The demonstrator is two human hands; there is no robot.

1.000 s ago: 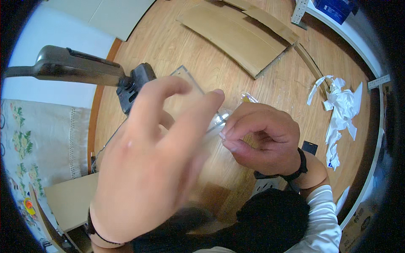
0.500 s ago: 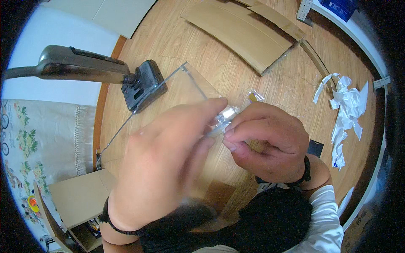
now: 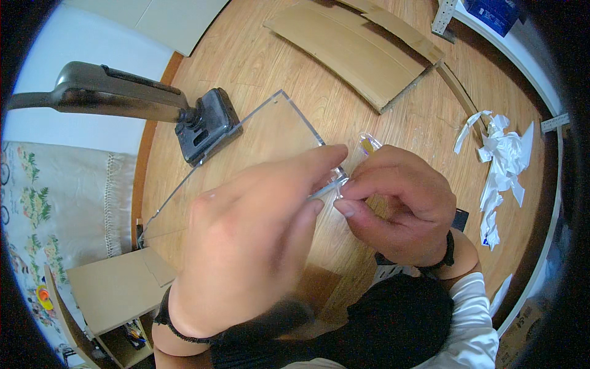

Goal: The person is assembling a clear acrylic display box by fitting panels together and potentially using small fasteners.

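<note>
My left hand (image 3: 252, 234) is closed on the near right corner of a clear acrylic panel (image 3: 270, 132), thumb and fingers on opposite faces. The panel is tilted and the floor shows through it. My right hand (image 3: 402, 206) pinches a small shiny clear piece (image 3: 340, 184) between thumb and forefinger, right against the panel's corner. Whether that piece is film or a fitting, I cannot tell. Just beyond the right hand, a small clear packet (image 3: 369, 144) with a yellow patch lies on the floor, partly hidden.
A floor cleaner (image 3: 206, 126) stands at the left, behind the panel. Flattened cardboard (image 3: 350, 52) lies at the far side, crumpled white wrapping (image 3: 504, 150) at the right beside a white shelf frame (image 3: 556, 123). A small wooden cabinet (image 3: 114, 286) is at the near left.
The left hand and the panel have shifted slightly right. The right hand has moved a little right too, still pinching the clear piece at the corner.
</note>
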